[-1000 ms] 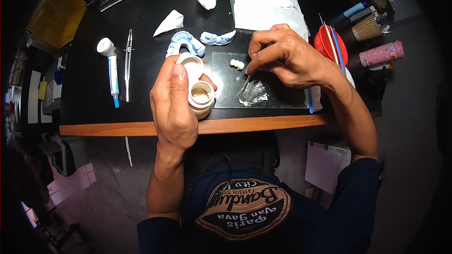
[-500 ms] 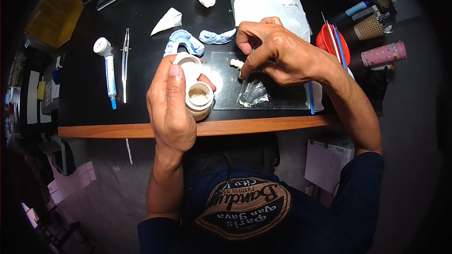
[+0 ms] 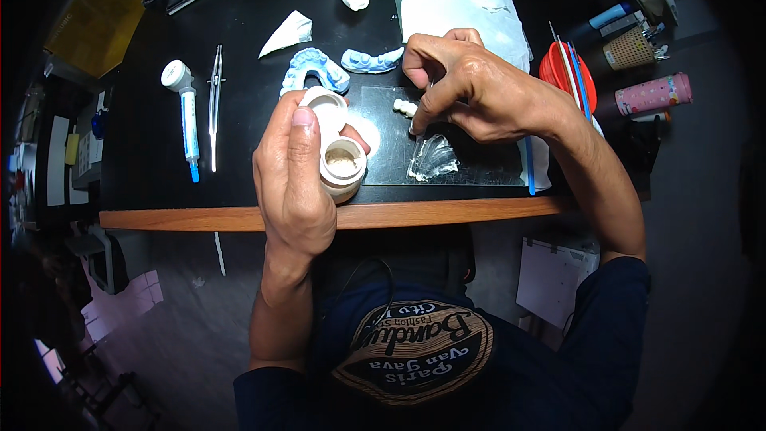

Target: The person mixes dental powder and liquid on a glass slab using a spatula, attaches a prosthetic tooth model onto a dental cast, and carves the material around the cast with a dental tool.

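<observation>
Black desktop [image 3: 239, 160]: left hand [image 3: 291, 183] holds open white jar [image 3: 341, 166] of beige powder.

The left hand [image 3: 294, 179] is raised at the near edge, back of the hand toward the camera, thumb lying up along the top and fingers curled round and closed. The right hand [image 3: 471, 88] reaches in from the right, wrist bent, fingers bunched downward with thumb and forefinger pinched together. Both forearms are bare; dark sleeves cover the upper arms.
</observation>
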`<state>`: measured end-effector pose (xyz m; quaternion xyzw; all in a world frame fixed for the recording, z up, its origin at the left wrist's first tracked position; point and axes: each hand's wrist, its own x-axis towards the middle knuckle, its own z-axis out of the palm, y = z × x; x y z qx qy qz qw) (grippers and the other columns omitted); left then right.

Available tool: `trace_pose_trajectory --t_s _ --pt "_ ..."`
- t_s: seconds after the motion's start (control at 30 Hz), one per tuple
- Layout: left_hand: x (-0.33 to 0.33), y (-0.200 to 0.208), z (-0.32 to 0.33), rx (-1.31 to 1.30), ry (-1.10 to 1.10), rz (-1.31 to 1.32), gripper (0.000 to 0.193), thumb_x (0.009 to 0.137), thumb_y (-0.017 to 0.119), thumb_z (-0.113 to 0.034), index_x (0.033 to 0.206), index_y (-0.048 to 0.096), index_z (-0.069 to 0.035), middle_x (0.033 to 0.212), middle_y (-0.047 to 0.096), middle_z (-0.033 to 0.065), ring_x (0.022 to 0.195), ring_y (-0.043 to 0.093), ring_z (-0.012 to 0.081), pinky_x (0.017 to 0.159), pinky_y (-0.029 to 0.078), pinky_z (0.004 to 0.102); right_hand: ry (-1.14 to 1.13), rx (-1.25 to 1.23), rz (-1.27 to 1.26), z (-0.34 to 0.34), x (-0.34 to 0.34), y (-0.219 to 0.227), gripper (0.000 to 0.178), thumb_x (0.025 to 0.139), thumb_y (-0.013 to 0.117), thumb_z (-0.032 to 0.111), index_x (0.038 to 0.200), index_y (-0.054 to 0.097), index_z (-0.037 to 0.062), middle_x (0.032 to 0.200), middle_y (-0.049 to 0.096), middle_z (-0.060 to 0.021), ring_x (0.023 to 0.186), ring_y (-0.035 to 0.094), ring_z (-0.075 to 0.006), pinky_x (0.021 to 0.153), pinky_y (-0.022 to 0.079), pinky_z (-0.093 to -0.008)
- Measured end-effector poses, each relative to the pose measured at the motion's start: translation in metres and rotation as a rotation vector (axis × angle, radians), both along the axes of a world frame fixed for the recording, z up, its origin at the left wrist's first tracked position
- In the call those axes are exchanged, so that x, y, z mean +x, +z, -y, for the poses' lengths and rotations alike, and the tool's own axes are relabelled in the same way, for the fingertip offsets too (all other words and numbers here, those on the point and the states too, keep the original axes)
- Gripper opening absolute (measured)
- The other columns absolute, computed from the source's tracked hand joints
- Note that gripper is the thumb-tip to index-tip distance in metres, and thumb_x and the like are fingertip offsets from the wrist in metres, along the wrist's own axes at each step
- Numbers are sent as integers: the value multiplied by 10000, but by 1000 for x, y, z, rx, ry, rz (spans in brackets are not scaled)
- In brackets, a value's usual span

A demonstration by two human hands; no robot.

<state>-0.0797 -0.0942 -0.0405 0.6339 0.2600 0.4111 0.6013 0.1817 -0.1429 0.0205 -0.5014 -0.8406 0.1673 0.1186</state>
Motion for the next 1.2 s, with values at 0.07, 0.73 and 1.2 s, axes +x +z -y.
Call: trace_pose_trajectory --t_s 0.07,0.73,1.2 --pt "0 0 0 -8 -10 7 524 1207 256 -344 1228 633 18 818 722 129 759 683 149 754 541 291 -3 -14 1 1 1 1 355 673 777 -47 938 901 155 974 552 -19 1033 588 -203 1035 366 -414" --pt "1 3 2 6 1 -9 517 1202 268 -345 1222 638 15 807 721 129 759 693 153 746 546 292 10 -91 47 4 8 7 309 679 773 -22 918 892 134 965 523 -21 1027 569 -198 1025 351 -413" --pt "-1 -1 0 24 22 16 494 1202 274 -341 1219 618 13 822 722 135 756 691 158 750 557 301 -194 -124 -324 27 10 28 262 898 739 -105 1107 848 10 1098 590 -63 1020 602 -184 871 527 -311"
